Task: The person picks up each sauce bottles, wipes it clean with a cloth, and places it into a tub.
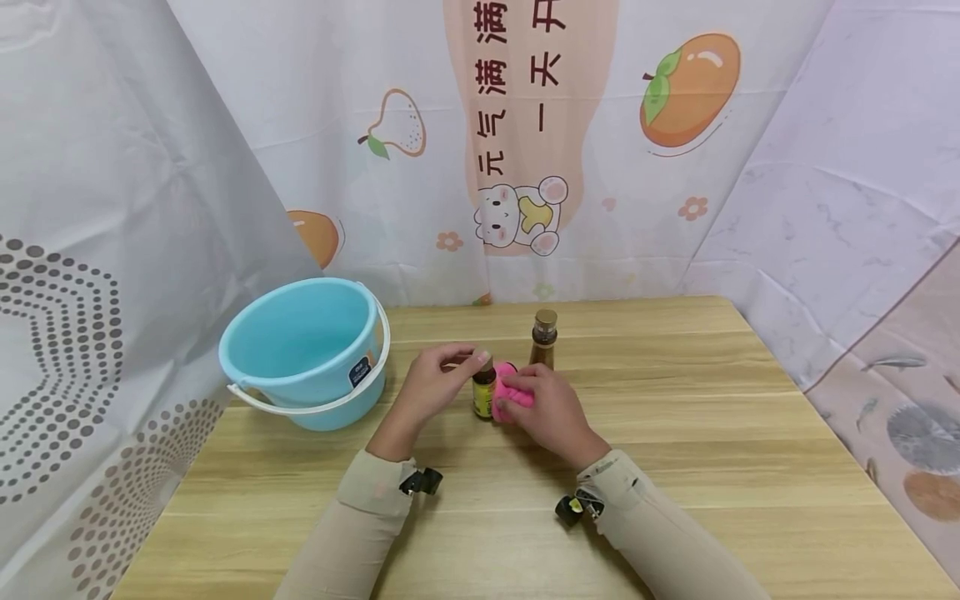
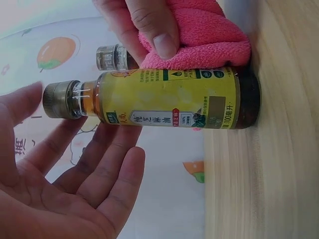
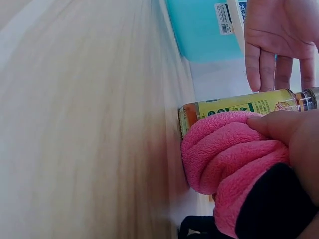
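Observation:
A small sesame oil bottle (image 1: 483, 400) with a yellow label and metal-coloured cap stands upright on the table. My left hand (image 1: 442, 379) is around its upper part. In the left wrist view the thumb lies close to the cap and the loosely extended fingers (image 2: 107, 164) pass behind the bottle; whether they touch it I cannot tell. My right hand (image 1: 551, 408) grips a folded pink cloth (image 3: 224, 149), which lies against the bottle's side. A second, dark bottle (image 1: 543, 337) with a gold cap stands just behind the right hand, its lower part hidden.
A light blue bucket (image 1: 300, 379) with a white handle (image 1: 330, 407) stands on the left of the wooden table (image 1: 675, 467). Printed curtains (image 1: 420, 200) hang behind the table and along both sides.

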The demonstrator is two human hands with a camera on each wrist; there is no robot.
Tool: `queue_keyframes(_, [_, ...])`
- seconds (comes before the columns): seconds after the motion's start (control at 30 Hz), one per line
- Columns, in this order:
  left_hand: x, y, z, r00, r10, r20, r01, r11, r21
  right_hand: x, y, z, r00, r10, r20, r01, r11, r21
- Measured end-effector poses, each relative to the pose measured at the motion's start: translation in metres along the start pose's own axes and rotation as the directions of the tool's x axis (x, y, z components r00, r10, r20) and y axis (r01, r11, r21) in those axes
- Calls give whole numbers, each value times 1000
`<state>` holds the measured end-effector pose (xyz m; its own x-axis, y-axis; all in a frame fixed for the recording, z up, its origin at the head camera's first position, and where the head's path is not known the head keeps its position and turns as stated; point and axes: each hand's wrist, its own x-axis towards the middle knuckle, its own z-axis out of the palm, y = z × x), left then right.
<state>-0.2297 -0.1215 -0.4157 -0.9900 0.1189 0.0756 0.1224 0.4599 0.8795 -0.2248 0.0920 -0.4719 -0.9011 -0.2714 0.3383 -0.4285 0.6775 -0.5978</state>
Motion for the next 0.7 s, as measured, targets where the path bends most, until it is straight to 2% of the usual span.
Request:
queue_keyframes(0.13, [1,-1,0,1000,-19,0,19,1000,-5,0,0,1,1000,-19,-18,19,1000,2])
queue_keyframes(0.43, [2,0,-1,1000,-23,1,23,999,-23,0,-3,-3,998,-49,-48,49,999,13])
queue_keyframes(0.7, [0,0,-2,1000,3,19,-2,999,-47,1,-8,-7,990,-100,-99,100,995,-6])
